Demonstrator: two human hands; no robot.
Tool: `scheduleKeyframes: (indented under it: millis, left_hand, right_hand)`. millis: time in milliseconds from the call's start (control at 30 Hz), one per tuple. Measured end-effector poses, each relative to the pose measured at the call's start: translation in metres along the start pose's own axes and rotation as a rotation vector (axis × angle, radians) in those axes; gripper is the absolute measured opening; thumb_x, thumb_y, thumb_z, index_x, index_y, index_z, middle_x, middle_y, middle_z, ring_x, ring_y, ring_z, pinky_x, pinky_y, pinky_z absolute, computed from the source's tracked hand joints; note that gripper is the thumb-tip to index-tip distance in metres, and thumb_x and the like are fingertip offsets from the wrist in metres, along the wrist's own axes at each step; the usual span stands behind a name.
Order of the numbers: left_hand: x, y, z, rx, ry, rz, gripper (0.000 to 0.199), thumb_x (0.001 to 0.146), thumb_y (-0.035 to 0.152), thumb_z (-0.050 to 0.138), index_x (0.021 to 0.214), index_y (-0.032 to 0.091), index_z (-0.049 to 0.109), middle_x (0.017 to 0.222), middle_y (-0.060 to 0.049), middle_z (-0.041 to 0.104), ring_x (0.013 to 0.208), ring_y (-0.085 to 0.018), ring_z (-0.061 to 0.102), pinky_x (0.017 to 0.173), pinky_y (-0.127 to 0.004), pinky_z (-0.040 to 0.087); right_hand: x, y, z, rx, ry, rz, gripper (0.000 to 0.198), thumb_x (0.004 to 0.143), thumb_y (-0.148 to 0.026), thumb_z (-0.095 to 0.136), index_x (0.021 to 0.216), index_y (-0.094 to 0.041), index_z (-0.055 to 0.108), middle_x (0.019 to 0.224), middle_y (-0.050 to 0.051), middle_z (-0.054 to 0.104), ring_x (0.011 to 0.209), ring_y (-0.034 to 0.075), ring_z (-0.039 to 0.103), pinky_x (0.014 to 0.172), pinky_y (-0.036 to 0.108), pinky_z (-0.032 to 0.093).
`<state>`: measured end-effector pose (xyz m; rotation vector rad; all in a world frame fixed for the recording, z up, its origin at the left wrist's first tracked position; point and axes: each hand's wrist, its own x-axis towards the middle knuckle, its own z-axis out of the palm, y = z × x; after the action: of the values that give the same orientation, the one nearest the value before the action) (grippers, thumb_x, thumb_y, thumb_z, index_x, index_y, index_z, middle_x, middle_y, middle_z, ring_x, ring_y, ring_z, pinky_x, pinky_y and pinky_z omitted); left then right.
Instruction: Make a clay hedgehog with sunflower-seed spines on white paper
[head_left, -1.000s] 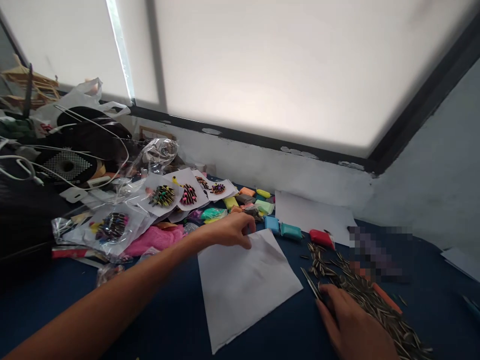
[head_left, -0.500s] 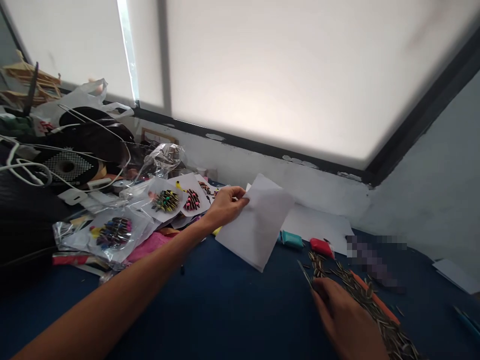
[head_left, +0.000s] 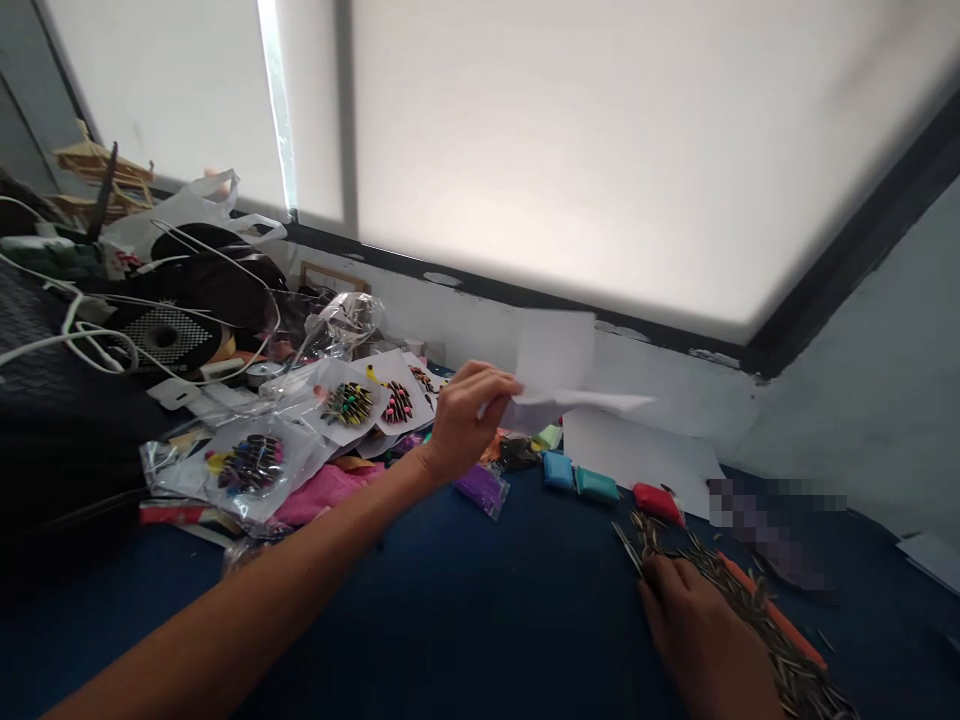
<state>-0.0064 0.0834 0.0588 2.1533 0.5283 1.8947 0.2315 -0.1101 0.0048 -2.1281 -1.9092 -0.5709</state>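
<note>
My left hand [head_left: 472, 410] is raised over the table's far side, thumb and fingers pinched on white paper [head_left: 556, 350]. One part of the paper stands up and another lies almost level, seen nearly edge-on. My right hand [head_left: 705, 635] rests low at the right, its fingers closed round a thin pointed metal tool [head_left: 628, 548] whose exact kind is unclear. Beside it spreads a heap of striped sunflower seeds [head_left: 799, 680], with a long orange strip [head_left: 780, 620] lying on them. Small blue [head_left: 557, 470], teal [head_left: 597, 486] and red packets [head_left: 659, 502] lie beyond.
Seed-and-clay figures on paper [head_left: 349, 403] crowd the left, some under clear plastic. A pink bag [head_left: 330, 492] and a purple packet [head_left: 484, 490] lie near my left forearm. Cables and a black spool [head_left: 161, 335] fill the back left. A white sheet [head_left: 637, 455] lies by the wall.
The paper in my left hand has lifted and tipped from hanging down to partly level, uncovering the purple and blue packets. My right hand keeps its hold by the seeds. The view has shifted slightly.
</note>
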Motion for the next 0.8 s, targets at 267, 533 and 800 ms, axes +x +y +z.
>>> scheduleKeyframes:
  millis: [267,533,800]
  left_hand:
    - [-0.036,0.009,0.024,-0.043,-0.312,0.186,0.025,0.096,0.019,0.041,0.088,0.018,0.064,0.095,-0.008,0.073,0.087,-0.017,0.06,0.083,-0.034,0.049]
    - [-0.059,0.019,0.025,-0.028,-0.455,0.211,0.021,0.089,0.009,0.043,0.086,0.016,0.063,0.089,-0.006,0.073,0.082,-0.017,0.063,0.077,-0.031,0.047]
    - [-0.07,0.018,0.013,0.148,-0.638,0.11,0.045,0.072,0.004,0.047,0.113,0.013,0.063,0.118,-0.01,0.068,0.103,-0.024,0.062,0.092,-0.041,0.049]
  right_hand:
    - [-0.002,0.0,-0.001,0.25,0.165,0.131,0.039,0.093,-0.047,0.042,0.121,-0.02,0.051,0.094,0.009,0.07,0.071,0.022,0.071,0.049,0.029,0.052]
    - [-0.005,-0.013,-0.004,0.254,0.176,-0.028,0.034,0.096,-0.047,0.041,0.107,-0.022,0.061,0.107,0.01,0.067,0.072,0.018,0.071,0.051,0.026,0.054]
    - [-0.01,-0.013,-0.01,0.154,0.185,-0.117,0.034,0.1,-0.035,0.034,0.095,-0.023,0.065,0.107,0.007,0.072,0.049,0.011,0.066,0.037,0.021,0.044]
